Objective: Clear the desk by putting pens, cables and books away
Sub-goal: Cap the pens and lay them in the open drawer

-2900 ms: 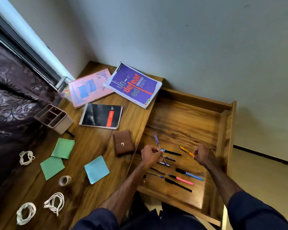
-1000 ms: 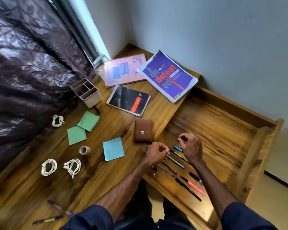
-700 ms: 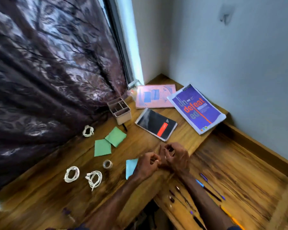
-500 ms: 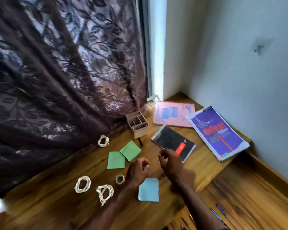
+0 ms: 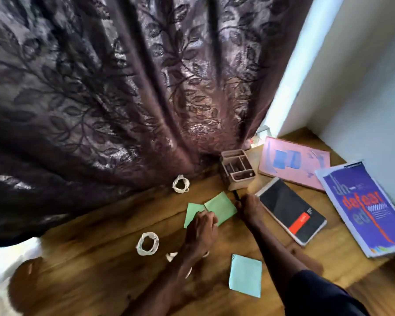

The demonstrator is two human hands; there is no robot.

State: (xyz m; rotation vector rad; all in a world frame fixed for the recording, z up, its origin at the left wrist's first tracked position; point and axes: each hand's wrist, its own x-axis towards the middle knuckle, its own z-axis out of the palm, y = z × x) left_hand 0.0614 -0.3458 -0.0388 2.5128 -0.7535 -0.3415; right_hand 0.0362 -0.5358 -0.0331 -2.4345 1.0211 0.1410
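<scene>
My right hand (image 5: 250, 207) reaches across the wooden desk (image 5: 105, 270), its fingertips at a black pen (image 5: 236, 195) lying at the foot of a beige pen organizer (image 5: 237, 169). Whether it grips the pen is unclear. My left hand (image 5: 201, 229) hovers with curled fingers over two green sticky notes (image 5: 222, 207), nothing visible in it. A black spiral notebook (image 5: 287, 210), a pink book (image 5: 292, 163) and a purple book (image 5: 369, 208) lie to the right. White cable coils sit near the curtain (image 5: 180, 183) and left of my forearm (image 5: 147, 244); a third coil (image 5: 171, 256) is partly hidden.
A dark patterned curtain (image 5: 100, 99) hangs over the desk's back and left side. A light blue sticky note (image 5: 245, 274) lies between my forearms. The white wall (image 5: 363, 99) bounds the desk on the right.
My view swung left from the lower shelf with the pens to the desk top. Both hands left the pens and moved forward; the right hand reached the organizer's base, the left came over the green notes.
</scene>
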